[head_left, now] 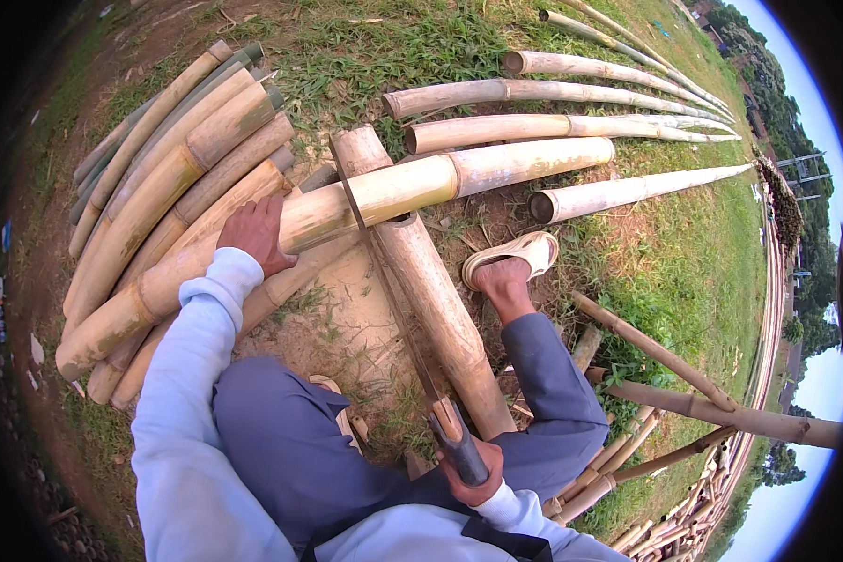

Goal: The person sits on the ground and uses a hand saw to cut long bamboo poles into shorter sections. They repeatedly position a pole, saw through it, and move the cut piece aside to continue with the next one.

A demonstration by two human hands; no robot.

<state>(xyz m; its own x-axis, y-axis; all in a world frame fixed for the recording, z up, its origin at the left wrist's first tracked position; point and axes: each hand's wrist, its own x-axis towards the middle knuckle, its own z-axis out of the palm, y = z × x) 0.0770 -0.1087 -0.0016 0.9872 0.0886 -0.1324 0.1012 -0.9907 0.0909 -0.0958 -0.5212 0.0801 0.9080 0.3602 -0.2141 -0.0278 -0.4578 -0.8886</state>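
Observation:
A thick bamboo pole (403, 184) lies across a second bamboo pole (440, 304) that runs from between my knees to the far side. My left hand (256, 234) presses on the upper pole and grips it, left of the saw. My right hand (478, 476), low and near my body, is wrapped round the handle of a handsaw (389, 279). The long, rusty-brown blade slants away to the far left and crosses the upper pole just left of the support. How deep the blade sits in the bamboo I cannot tell.
Several cut bamboo lengths (197, 155) are stacked at the left. Long poles (553, 91) fan out over the grass at the back right. My sandalled foot (510, 272) stands right of the support pole. A bamboo frame (665, 361) and more bamboo pieces (688, 510) lie at the right.

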